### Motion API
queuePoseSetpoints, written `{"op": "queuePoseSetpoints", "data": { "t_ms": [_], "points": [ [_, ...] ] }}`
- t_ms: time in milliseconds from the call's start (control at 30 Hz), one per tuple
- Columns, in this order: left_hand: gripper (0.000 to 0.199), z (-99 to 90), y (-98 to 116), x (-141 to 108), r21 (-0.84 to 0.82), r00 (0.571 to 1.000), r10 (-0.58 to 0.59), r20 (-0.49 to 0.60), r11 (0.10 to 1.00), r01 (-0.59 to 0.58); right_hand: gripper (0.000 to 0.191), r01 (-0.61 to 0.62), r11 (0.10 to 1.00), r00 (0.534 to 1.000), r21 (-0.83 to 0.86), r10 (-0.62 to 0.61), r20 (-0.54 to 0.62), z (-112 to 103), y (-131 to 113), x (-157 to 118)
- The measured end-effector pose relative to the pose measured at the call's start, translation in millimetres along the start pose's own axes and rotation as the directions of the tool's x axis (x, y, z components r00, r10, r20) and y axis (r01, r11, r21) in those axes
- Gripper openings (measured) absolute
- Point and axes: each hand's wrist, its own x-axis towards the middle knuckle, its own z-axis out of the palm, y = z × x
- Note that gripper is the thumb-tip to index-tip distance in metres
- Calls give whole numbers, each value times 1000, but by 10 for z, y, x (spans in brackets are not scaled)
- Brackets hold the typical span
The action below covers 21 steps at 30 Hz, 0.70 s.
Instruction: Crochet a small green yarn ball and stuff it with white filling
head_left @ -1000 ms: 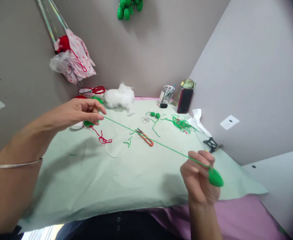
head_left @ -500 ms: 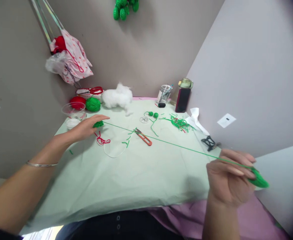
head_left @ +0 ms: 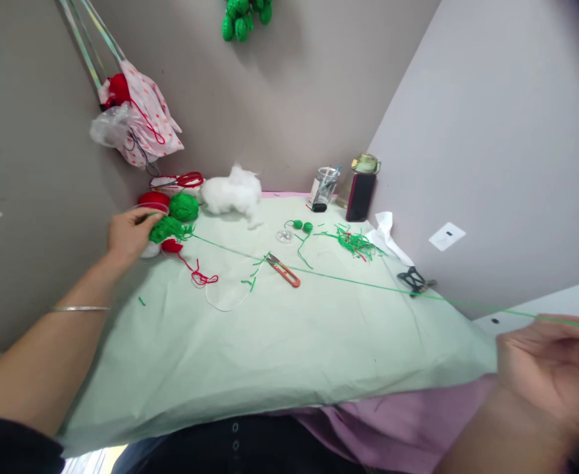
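My left hand (head_left: 130,238) pinches a loose bundle of green yarn (head_left: 168,229) at the far left of the table, beside the yarn balls. From that bundle a taut strand of green yarn (head_left: 348,281) crosses the whole table to my right hand (head_left: 553,362). That hand is at the right edge, blurred, fingers curled in with the strand running over them. Its fingertips are cut off by the frame. Below the strand, orange-handled thread snips (head_left: 284,271) rest on the cloth. A small red piece with a red yarn tail (head_left: 201,278) lies under the bundle.
A green yarn ball (head_left: 184,207), a red ball (head_left: 151,199) and white stuffing (head_left: 232,191) stand at the back left. Green scraps (head_left: 356,243), two small green balls (head_left: 303,226), a phone (head_left: 361,197), a jar (head_left: 325,187) and a black stand (head_left: 414,281) are farther right.
My left hand has moved back and left, lifting the green bundle up to the yarn balls. My right hand has moved right, drawing the strand longer; the green piece in it has left the view.
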Motion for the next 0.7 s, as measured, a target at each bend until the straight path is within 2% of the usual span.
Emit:
{"op": "queuePoseSetpoints", "data": {
  "t_ms": [33,67,100,133,167,200,233,300,333,433,500,533,567,600,633,667,700],
  "points": [
    [27,-13,36,21,4,997,12,-72,1000,-12,43,290,807,956,-515,-263,128,1,12,6],
    [30,-20,79,41,-46,992,5,-123,999,-10,42,444,405,881,-799,-360,308,-15,23,17],
    [33,-24,127,59,-67,988,0,-155,998,-10,44,448,69,848,-891,-348,399,-48,31,35],
    [36,-24,182,72,-84,988,-3,-157,996,-10,47,403,-119,853,-907,-311,420,-98,36,59],
    [40,-20,243,78,-95,990,-2,-139,995,-11,46,332,-203,892,-921,-249,377,-165,39,87],
    [43,-12,309,75,-100,993,3,-121,995,-15,41,269,-234,928,-934,-196,316,-249,41,118],
    [44,4,380,59,-99,995,10,-94,995,-20,32,241,-232,943,-942,-174,284,-349,47,148],
    [41,76,530,-26,-85,998,42,-55,995,-46,13,240,-225,938,-944,-199,286,-593,86,188],
    [40,139,605,-104,-87,996,65,-54,994,-70,9,192,-277,950,-942,-189,249,-731,124,193],
    [49,448,800,-501,-184,990,130,47,976,-120,19,71,-445,989,-892,-87,122,-1163,317,126],
    [55,713,893,-871,-296,965,160,210,950,-94,21,24,-505,999,-863,-24,41,-1421,474,28],
    [57,843,929,-1063,-361,920,179,349,931,-44,22,10,-526,1000,-850,9,6,-1530,544,-31],
    [62,964,962,-1245,-514,824,233,517,854,82,22,-3,-549,999,-836,40,-30,-1625,605,-94],
    [67,1070,997,-1406,-600,724,283,629,769,221,21,-6,-566,996,-824,74,-57,-1704,652,-158],
    [70,1159,1035,-1538,-625,655,311,689,712,319,20,10,-585,991,-811,113,-69,-1768,686,-221],
    [72,1230,1081,-1635,-633,628,313,712,673,383,20,47,-609,983,-792,170,-72,-1819,709,-279],
    [74,1284,1133,-1697,-653,633,312,708,630,420,18,83,-624,969,-777,232,-84,-1859,721,-331]
  ]
}}
